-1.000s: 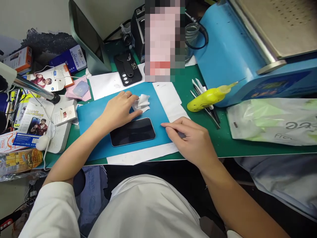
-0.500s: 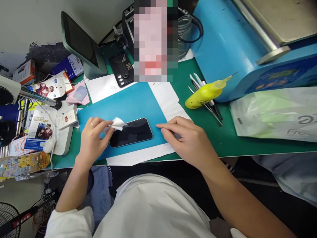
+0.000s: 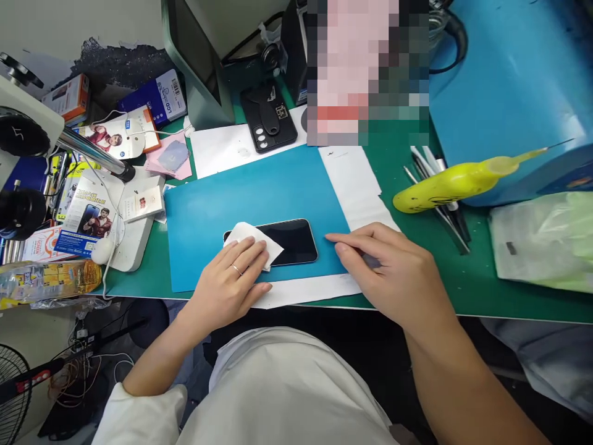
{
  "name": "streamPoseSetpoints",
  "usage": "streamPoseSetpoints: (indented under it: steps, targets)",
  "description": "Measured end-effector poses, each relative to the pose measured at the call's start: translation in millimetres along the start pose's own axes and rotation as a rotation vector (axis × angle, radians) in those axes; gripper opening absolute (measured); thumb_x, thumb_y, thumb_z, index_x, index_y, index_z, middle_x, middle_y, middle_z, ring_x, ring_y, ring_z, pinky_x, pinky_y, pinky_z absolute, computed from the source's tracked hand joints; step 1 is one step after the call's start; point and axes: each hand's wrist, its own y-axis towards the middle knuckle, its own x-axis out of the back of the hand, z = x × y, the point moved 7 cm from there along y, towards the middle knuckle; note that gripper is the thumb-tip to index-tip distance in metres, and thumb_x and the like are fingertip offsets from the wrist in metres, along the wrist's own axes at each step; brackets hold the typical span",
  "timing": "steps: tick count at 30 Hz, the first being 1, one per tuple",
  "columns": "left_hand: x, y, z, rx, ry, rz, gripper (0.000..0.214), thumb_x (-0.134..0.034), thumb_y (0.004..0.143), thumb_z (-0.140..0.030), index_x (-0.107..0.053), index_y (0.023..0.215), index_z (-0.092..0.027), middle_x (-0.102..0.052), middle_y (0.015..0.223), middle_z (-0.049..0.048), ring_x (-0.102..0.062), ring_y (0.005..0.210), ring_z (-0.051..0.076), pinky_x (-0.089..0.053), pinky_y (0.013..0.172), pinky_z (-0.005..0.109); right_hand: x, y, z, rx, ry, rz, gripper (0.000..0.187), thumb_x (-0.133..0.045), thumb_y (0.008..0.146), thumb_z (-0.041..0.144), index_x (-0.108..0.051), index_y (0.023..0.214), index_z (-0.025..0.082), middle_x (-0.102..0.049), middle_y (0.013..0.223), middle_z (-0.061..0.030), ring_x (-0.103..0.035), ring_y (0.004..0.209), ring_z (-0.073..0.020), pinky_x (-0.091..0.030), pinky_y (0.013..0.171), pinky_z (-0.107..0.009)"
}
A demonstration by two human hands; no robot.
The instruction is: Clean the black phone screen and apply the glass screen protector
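A black phone lies screen up on a blue mat near the table's front edge. My left hand presses a white wipe flat on the phone's left end, fingers stretched over it. My right hand rests on the mat's right edge just right of the phone, fingers curled down; a small dark thing shows under them, too hidden to name.
A yellow squeeze bottle and several thin tools lie at the right beside a big blue machine. A black phone case sits behind the mat. Boxes, leaflets and a microscope stand crowd the left. A plastic bag lies far right.
My left hand picked the wipe up from behind the phone, carried it to the left, and now presses it on the phone's left end. The right hand has stayed put.
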Motion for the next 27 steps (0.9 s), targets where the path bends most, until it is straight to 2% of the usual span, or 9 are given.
streamPoseSetpoints:
  steps: [7, 11, 14, 16, 18, 21, 23, 25, 27]
  targets:
    - [2.7, -10, -18, 0.089, -0.023, -0.004, 0.049, -0.052, 0.105, -0.042, -0.058, 0.137, -0.004, -0.066, 0.138, 0.0222, -0.063, 0.129, 0.034, -0.057, 0.106, 0.048, -2, 0, 2, 0.015, -0.030, 0.011, 0.019, -0.060, 0.098, 0.020, -0.077, 0.106, 0.019, -0.070, 0.087, -0.0032, -0.067, 0.079, -0.0171, -0.052, 0.071, -0.032]
    - [5.9, -3, -16, 0.139, 0.039, -0.029, 0.056, -0.049, 0.106, -0.046, -0.059, 0.135, 0.001, -0.065, 0.139, 0.0235, -0.061, 0.132, 0.035, -0.054, 0.111, 0.047, -3, 0, -1, 0.013, -0.048, 0.009, 0.019, -0.059, 0.099, 0.022, -0.077, 0.105, 0.020, -0.070, 0.086, -0.0032, -0.067, 0.079, -0.0181, -0.052, 0.071, -0.033]
    - [-0.9, -1, -16, 0.181, 0.110, 0.032, 0.065, -0.043, 0.107, -0.053, -0.056, 0.138, 0.003, -0.061, 0.145, 0.0236, -0.058, 0.136, 0.036, -0.052, 0.112, 0.047, -2, 0, -2, 0.003, -0.037, 0.018, 0.019, -0.060, 0.098, 0.022, -0.077, 0.106, 0.022, -0.071, 0.087, -0.0032, -0.068, 0.078, -0.0186, -0.053, 0.069, -0.034]
    - [-5.9, -1, -18, 0.207, 0.146, 0.069, 0.072, -0.040, 0.106, -0.058, -0.054, 0.142, 0.003, -0.057, 0.150, 0.0241, -0.056, 0.138, 0.037, -0.052, 0.112, 0.048, 4, -1, 7, 0.027, -0.052, -0.053, 0.020, -0.061, 0.096, 0.020, -0.078, 0.107, 0.023, -0.071, 0.087, -0.0037, -0.068, 0.077, -0.0192, -0.054, 0.068, -0.034]
    - [-9.8, -2, -22, 0.236, 0.170, 0.091, 0.079, -0.037, 0.104, -0.063, -0.051, 0.144, 0.004, -0.054, 0.152, 0.0254, -0.056, 0.139, 0.039, -0.052, 0.112, 0.049, 9, -3, 30, 0.108, -0.089, -0.129, 0.024, -0.062, 0.095, 0.016, -0.077, 0.112, 0.023, -0.072, 0.090, -0.0060, -0.070, 0.081, -0.0214, -0.057, 0.072, -0.036]
    - [-16.7, -1, -27, 0.289, 0.180, 0.102, 0.076, -0.036, 0.106, -0.060, -0.049, 0.146, 0.003, -0.052, 0.154, 0.0271, -0.053, 0.141, 0.040, -0.053, 0.110, 0.051, -10, -5, 79, 0.274, -0.047, 0.022, 0.038, -0.060, 0.096, 0.016, -0.067, 0.133, 0.019, -0.076, 0.112, -0.0123, -0.072, 0.105, -0.0267, -0.060, 0.092, -0.042]
    - [-23.8, 1, -30, 0.316, 0.164, 0.099, 0.060, -0.040, 0.108, -0.045, -0.047, 0.149, -0.002, -0.052, 0.154, 0.0247, -0.050, 0.145, 0.039, -0.051, 0.113, 0.052, -34, -8, 106, 0.334, -0.045, 0.192, 0.051, -0.057, 0.102, 0.034, -0.055, 0.146, 0.009, -0.069, 0.136, -0.0194, -0.064, 0.128, -0.0308, -0.058, 0.105, -0.046]
    - [-32.6, 1, -31, 0.353, 0.119, 0.093, 0.054, -0.041, 0.107, -0.031, -0.041, 0.155, -0.006, -0.051, 0.157, 0.0223, -0.043, 0.150, 0.037, -0.044, 0.121, 0.054, -55, -9, 119, 0.318, -0.112, 0.296, 0.069, -0.050, 0.104, 0.046, -0.045, 0.151, -0.004, -0.055, 0.150, -0.0276, -0.052, 0.142, -0.0366, -0.052, 0.113, -0.052]
    - [-41.5, 0, -32, 0.408, 0.022, 0.092, 0.058, -0.041, 0.106, -0.027, -0.032, 0.160, -0.008, -0.044, 0.162, 0.0215, -0.035, 0.155, 0.035, -0.036, 0.127, 0.055, -69, -9, 121, 0.287, -0.172, 0.343, 0.083, -0.043, 0.103, 0.056, -0.037, 0.153, -0.010, -0.045, 0.156, -0.0320, -0.045, 0.148, -0.0406, -0.049, 0.116, -0.055]
